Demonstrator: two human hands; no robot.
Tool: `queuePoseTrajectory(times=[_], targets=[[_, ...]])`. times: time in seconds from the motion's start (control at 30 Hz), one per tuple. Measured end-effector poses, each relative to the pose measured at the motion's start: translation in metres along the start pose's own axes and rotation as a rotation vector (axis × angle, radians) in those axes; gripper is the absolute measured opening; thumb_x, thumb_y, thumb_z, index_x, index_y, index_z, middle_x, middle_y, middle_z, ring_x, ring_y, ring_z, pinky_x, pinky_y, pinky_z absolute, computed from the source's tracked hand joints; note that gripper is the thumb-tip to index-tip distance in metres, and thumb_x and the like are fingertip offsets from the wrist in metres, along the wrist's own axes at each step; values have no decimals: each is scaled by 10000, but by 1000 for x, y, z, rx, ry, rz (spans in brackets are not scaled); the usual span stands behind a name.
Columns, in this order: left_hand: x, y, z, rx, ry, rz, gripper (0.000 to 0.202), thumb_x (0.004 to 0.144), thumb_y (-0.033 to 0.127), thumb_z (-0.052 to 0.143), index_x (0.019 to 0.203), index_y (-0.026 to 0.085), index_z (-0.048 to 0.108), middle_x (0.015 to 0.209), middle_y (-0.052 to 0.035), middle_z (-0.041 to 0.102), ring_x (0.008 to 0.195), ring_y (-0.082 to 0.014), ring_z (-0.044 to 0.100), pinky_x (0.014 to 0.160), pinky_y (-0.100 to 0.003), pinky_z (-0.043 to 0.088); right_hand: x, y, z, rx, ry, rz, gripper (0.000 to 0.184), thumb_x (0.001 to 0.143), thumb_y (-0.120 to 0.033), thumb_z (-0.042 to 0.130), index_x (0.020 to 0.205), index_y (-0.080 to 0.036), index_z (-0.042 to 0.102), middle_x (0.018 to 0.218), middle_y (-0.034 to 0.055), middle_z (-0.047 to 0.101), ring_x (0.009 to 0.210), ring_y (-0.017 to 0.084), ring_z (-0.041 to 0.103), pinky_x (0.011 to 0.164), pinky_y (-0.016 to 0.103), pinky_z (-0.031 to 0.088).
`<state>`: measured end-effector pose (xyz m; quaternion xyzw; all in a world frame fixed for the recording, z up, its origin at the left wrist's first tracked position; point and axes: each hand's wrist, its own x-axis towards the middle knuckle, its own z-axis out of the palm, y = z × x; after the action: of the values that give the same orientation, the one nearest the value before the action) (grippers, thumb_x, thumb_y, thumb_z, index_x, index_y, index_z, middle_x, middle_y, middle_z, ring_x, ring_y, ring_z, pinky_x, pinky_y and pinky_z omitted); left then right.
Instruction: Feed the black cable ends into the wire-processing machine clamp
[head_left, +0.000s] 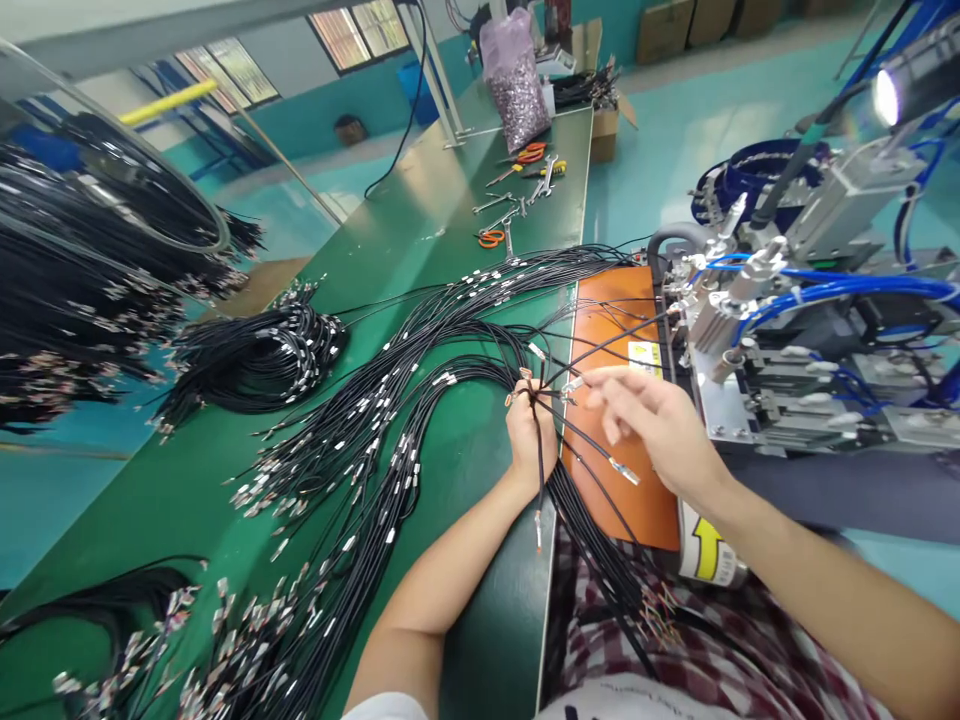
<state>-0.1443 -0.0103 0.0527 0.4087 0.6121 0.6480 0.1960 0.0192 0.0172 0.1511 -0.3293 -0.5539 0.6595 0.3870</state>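
My left hand [531,430] is closed around a bunch of thin black cables at the table's right edge. Several cable ends with small white connectors fan out above the fist, one cable [539,480] hanging down in front of it. To its right, my right hand [652,425] has thumb and forefinger pinched at a white-tipped cable end [573,385], while its other fingers curl loosely. Another white-tipped end [624,470] sticks out below that hand. More of the black cables [596,545] drop over my lap, ending in bare coloured wires.
Long rows of black cables [375,390] and a coil [277,355] lie on the green table [465,480]. Wrenches [517,210] and orange-handled pliers [491,239] lie farther back, near a bag [514,85]. On the right, a machine [720,330] adjoins an orange panel [611,330].
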Motion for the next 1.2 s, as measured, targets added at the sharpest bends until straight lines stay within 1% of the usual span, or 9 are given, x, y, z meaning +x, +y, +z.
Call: queuePoseTrajectory(times=[0.1,0.23,0.3,0.37,0.5,0.6,0.83,1.0,1.2], targets=[[-1,-1,0,34,-8,76,272,971,402,544,794,197,575,788,-11,543,739,-148,501,760,-279,447,-28,1,-18,-89,6,-64,306,964,-508,582,936,-227,700,852,35,674,581,120,536,591,293,463],[-2,-4,2,21,-17,103,283,972,432,541,816,199,580,784,-17,555,757,-159,522,780,-288,465,-59,1,-26,-366,13,-284,289,819,-378,800,1062,-264,694,915,54,683,660,172,594,647,346,490],[-2,-6,2,19,-19,99,289,968,447,550,823,198,584,783,-16,556,753,-157,521,777,-287,467,-63,-1,-24,-484,54,-351,220,828,-314,793,1030,-267,720,907,56,696,689,180,612,676,353,496],[-3,-6,1,35,-33,97,289,973,451,544,842,198,589,794,-17,562,760,-157,524,780,-287,466,-60,-4,-23,-510,100,-289,87,900,-330,713,929,-253,740,824,47,699,661,169,612,644,336,488],[-3,-3,-1,70,-82,94,275,997,431,512,888,191,590,811,-18,570,770,-153,532,779,-281,462,-41,-12,-29,-282,86,8,287,907,-475,681,810,-208,724,700,25,678,512,113,541,514,284,435],[-2,0,0,77,-82,92,265,993,422,528,890,187,592,815,-10,579,743,-140,527,745,-257,446,-26,-16,-36,-121,28,86,357,858,-526,723,745,-188,701,699,18,681,482,79,500,491,254,409],[-3,-2,2,55,-71,-17,368,984,535,516,887,187,587,764,15,563,666,-107,484,679,-220,399,2,-38,-39,-143,-67,16,443,810,-575,746,662,-162,683,658,24,680,466,63,487,467,232,355],[-4,2,2,52,-64,-28,399,989,559,501,860,185,561,700,37,476,609,-90,413,607,-209,354,15,-48,-34,-179,-83,-57,445,818,-579,730,650,-170,682,570,10,638,446,70,485,437,224,306],[-5,8,2,34,-90,-49,397,993,565,492,899,186,564,690,46,438,587,-84,372,561,-207,322,24,-52,-29,-185,-175,-73,457,848,-574,699,628,-173,681,532,-3,619,431,64,475,464,232,346]])
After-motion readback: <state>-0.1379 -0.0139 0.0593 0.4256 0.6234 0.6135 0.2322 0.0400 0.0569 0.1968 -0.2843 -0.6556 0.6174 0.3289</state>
